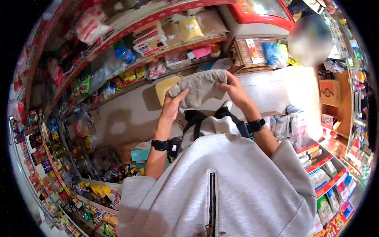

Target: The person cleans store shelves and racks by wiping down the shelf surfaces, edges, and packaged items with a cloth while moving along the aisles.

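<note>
A grey, fuzzy cloth (200, 87) is stretched between both hands in front of my body, above the floor. My left hand (172, 103) grips its left end, with the thumb on top. At the upper right end, my right hand (233, 87) pinches the cloth between thumb and fingers. The cloth sags in the middle, and its lower edge hangs free. Behind its left end is a yellow object (165, 87), partly covered by the cloth. Each wrist wears a black band.
Shelves (158, 55) with packaged goods run along the left and top. A wooden-framed case (252, 51) stands at the upper right, near a blurred round area. Plastic-wrapped goods (290, 122) and a red-edged rack (329, 177) are on the right. A teal box (141, 153) lies at lower left.
</note>
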`<state>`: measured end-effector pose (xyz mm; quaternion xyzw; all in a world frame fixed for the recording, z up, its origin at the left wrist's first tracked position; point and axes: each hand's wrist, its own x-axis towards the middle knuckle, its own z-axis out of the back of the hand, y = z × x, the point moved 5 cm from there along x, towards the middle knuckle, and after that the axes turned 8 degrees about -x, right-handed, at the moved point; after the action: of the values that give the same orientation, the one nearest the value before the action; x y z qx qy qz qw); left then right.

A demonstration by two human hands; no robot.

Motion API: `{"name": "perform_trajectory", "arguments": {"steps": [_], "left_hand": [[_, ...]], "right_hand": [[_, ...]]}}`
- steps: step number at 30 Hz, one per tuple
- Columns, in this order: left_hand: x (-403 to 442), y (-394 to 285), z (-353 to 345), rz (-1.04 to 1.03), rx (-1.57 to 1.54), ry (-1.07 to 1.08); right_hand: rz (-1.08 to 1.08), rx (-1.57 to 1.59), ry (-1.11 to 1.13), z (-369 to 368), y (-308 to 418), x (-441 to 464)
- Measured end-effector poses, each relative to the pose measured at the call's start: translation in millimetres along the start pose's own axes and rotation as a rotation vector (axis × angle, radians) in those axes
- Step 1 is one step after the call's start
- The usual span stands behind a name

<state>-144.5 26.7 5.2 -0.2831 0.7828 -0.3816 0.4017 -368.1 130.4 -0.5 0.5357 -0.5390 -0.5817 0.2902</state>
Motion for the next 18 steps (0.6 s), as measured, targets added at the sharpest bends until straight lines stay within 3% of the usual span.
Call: {"name": "perform_trajectory", "arguments": {"steps": [6, 10, 12, 14, 18], "left_hand": [[8.4, 38.4, -120.6, -0.001, 0.116, 0.029], [8.3, 56.8, -186.7, 0.11, 0.159, 0.113], [8.5, 62.7, -211.3, 0.237, 0.283, 0.057], [24.3, 83.7, -222.3, 0.241, 0.242, 0.129], [43.1, 88.2, -270.5, 0.324, 0.29, 0.231]], "right_hand": [[-0.029, 0.09, -0.13, 112.5, -39.5, -40.7], [-0.028, 0.115, -0.231, 165.5, -49.2, -81.4], [-0.026, 0.132, -0.292, 184.8, -53.8, -99.3], [-0.208, 0.105, -0.427, 205.0, -57.6, -116.7], [-0.242, 0.065, -0.551, 241.6, -94.7, -124.5]]}}
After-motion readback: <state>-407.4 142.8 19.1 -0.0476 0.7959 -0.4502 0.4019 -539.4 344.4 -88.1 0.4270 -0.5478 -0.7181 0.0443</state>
